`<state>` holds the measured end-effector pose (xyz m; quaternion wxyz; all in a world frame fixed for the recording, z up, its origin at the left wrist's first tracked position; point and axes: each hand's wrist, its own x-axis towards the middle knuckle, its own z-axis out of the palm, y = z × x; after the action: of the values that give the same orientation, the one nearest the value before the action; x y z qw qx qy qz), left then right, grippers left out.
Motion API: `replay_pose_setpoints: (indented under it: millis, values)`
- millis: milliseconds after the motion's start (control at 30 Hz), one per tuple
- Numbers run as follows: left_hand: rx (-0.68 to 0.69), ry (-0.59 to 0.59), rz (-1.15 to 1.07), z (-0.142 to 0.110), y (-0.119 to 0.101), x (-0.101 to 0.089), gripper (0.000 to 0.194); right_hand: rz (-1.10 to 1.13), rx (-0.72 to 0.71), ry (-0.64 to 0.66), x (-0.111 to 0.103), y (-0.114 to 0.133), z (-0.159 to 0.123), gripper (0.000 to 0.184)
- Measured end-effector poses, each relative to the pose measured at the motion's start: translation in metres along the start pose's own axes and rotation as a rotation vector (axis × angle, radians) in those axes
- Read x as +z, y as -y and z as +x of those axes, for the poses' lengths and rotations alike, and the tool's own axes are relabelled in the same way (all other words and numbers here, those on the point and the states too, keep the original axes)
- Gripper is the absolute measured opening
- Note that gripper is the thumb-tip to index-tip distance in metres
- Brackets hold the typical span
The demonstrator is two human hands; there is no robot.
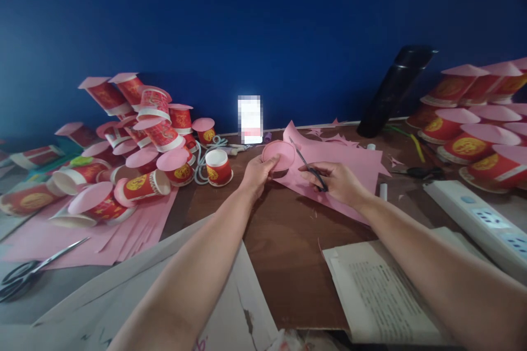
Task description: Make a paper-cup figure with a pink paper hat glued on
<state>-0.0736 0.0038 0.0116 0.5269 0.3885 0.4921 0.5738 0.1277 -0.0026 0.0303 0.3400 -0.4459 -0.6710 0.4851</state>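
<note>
My left hand (259, 175) grips a round pink paper disc (283, 154) at its near left edge, thumb on top. A darker pink line runs along the disc's rim. A pair of scissors (317, 174) is in my right hand (340, 182), its blades pointing up and left toward the disc's right side. Whether the blades touch the disc I cannot tell. Under both, a large pink paper sheet (349, 164) with a curled corner lies on the brown table (288, 263). To the left of my left hand stands a red paper cup (219, 169) with a white inside.
Piled red cups with pink paper tops (162, 134) fill the left; more cups (469, 145) stack at right. Large scissors (41, 269) lie front left. A black bottle (391, 93), power strip (477, 219), printed booklet (382, 290) and lit phone (250, 119) surround the work area.
</note>
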Motion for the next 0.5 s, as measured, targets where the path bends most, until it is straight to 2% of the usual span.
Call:
replay_pose_setpoints:
  millis: [500]
  values:
    - [-0.015, -0.068, -0.022, 0.002, -0.0022, -0.0003, 0.037, 0.001, 0.001, 0.021, -0.001, -0.0027, 0.0014, 0.042]
